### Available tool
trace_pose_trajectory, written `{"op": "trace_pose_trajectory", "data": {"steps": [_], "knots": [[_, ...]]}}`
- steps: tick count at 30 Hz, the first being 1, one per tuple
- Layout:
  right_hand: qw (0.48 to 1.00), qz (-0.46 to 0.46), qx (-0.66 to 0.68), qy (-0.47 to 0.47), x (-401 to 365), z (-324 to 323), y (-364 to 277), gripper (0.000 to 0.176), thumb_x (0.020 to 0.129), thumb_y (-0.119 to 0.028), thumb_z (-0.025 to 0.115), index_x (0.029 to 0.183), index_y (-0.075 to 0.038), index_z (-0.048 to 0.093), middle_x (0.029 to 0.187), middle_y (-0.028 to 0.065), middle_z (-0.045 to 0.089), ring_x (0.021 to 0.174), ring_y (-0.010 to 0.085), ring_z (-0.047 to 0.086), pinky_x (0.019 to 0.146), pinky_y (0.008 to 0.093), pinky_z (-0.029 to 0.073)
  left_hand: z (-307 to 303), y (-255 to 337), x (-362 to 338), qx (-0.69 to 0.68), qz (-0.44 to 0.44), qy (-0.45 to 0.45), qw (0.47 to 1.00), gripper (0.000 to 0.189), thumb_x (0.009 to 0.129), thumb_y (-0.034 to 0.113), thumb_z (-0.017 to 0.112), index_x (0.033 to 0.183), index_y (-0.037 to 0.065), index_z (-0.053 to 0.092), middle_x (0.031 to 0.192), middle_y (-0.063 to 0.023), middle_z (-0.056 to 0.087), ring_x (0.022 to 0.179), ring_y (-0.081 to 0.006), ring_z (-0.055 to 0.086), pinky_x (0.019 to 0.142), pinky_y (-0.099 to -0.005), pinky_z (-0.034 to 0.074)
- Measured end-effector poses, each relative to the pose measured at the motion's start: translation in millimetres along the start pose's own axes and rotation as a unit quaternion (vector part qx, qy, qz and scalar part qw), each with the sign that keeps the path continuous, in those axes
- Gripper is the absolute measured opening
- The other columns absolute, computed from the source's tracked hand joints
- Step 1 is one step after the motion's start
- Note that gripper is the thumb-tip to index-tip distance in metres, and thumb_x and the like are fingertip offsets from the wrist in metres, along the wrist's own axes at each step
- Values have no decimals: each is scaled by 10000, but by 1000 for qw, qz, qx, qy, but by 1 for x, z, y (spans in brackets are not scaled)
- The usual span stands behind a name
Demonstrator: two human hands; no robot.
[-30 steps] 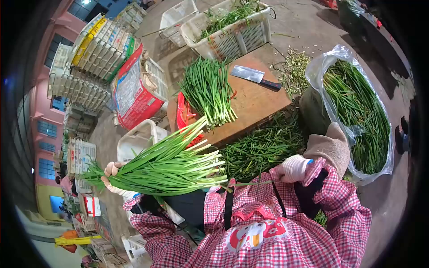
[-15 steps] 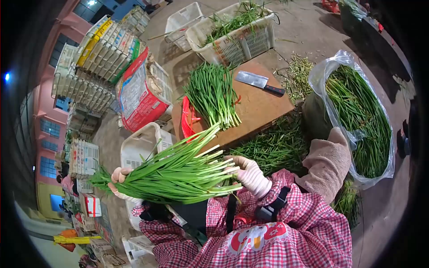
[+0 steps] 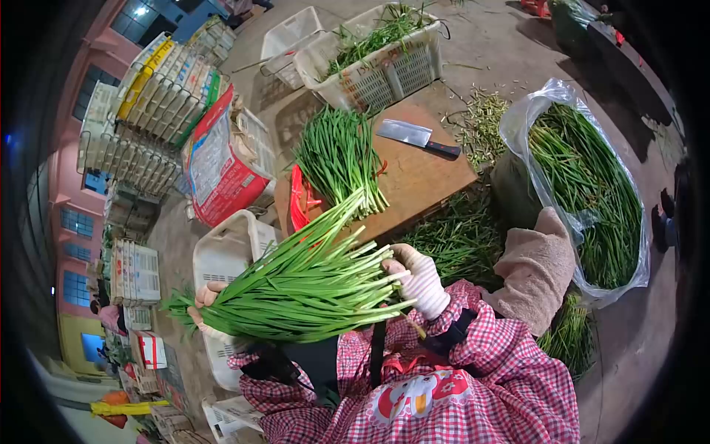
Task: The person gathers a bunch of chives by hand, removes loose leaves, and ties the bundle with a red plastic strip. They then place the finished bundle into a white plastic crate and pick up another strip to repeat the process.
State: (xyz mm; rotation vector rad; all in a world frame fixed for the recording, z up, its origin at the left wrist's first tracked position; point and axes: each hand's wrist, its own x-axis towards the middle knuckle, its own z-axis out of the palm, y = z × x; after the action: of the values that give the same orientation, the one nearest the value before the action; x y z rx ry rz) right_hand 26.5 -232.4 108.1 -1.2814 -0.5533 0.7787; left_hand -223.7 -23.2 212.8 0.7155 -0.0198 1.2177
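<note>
1. Here's the brown board (image 3: pixel 433 177), low over the concrete floor (image 3: pixel 488 55), and it's carrying plenty!
2. Left half: a bundle of green stalks (image 3: pixel 336 152), leafy ends away, pale ends towards the wearer.
3. Just right of it, the knife (image 3: pixel 418 138) lies flat, black handle pointing towards the board's right edge.
4. Over at the left edge, red plastic (image 3: pixel 298 201), crumpled beside the bundle.
5. Down on the floor, pale cut pieces (image 3: pixel 484 126) scatter right of the board.

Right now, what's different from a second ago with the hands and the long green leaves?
The right hand moved left, to the pale ends of the held bunch; I can't tell if it grips them. The left hand still holds the leafy end. The knife and other bunch stayed on the board.
</note>
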Motion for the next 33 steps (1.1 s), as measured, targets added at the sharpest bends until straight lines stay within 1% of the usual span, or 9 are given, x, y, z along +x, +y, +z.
{"op": "trace_pose_trajectory", "data": {"steps": [7,10,13,15,19,26,29,31,33], "knots": [[915,-114,-333,-195,0,-42,-5,220,874,-295,598,962,-94,621,718,183,603,696,384,607,601,414,493,41,0,-5,-37,-47,59,996,235,869,268,559,738,176,387,674,84,309,659,-70,345,722,-251,374],[847,-56,-465,-252,10,-75,15,186,838,-241,614,949,-94,641,721,159,633,696,350,637,609,410,505,18,22,0,-75,-124,-85,986,257,901,372,570,821,184,415,695,55,408,939,-173,490,932,-385,386],[600,105,-697,-378,38,-107,12,384,681,-160,702,1059,-117,651,856,113,670,853,306,647,758,401,516,41,23,0,-106,-135,-97,980,238,910,358,559,822,185,422,683,60,425,985,-179,502,953,-395,379],[683,-262,-660,-170,26,-104,0,467,702,-147,681,1156,-97,589,1091,135,619,1060,314,574,889,415,463,44,22,-2,-111,-135,-98,980,231,916,355,550,821,186,425,691,64,444,984,-183,508,962,-415,377],[859,-351,-353,-120,46,-49,-25,474,771,-220,676,1186,-36,541,1124,156,577,1089,347,534,919,425,434,52,12,-3,-136,-139,-96,976,232,899,348,578,824,189,426,698,72,442,943,-174,522,943,-388,397],[936,-104,3,-337,52,-10,-8,290,823,-244,691,995,-21,619,870,68,654,789,138,583,725,309,496,84,1,-9,-153,-174,-101,968,225,913,322,543,830,166,404,710,58,397,709,-91,451,939,-329,409],[948,-9,78,-309,42,-12,-10,277,802,-167,712,1026,-11,663,918,78,698,813,114,611,745,291,514,99,-9,-14,-178,-69,-46,981,197,897,195,573,790,181,408,698,70,366,619,-70,371,758,-277,400],[958,-87,96,-257,42,-6,20,213,836,-129,678,998,10,666,856,44,693,767,104,608,713,273,521,99,-16,-16,-181,-87,-101,974,185,906,171,556,797,170,407,734,64,373,628,-88,377,842,-307,406],[969,81,115,-205,34,-4,5,203,860,-131,658,989,27,660,817,38,680,724,93,608,668,260,524,103,-23,-17,-133,-69,-179,972,225,921,191,538,775,155,370,766,44,365,672,-107,409,943,-366,361]]}}
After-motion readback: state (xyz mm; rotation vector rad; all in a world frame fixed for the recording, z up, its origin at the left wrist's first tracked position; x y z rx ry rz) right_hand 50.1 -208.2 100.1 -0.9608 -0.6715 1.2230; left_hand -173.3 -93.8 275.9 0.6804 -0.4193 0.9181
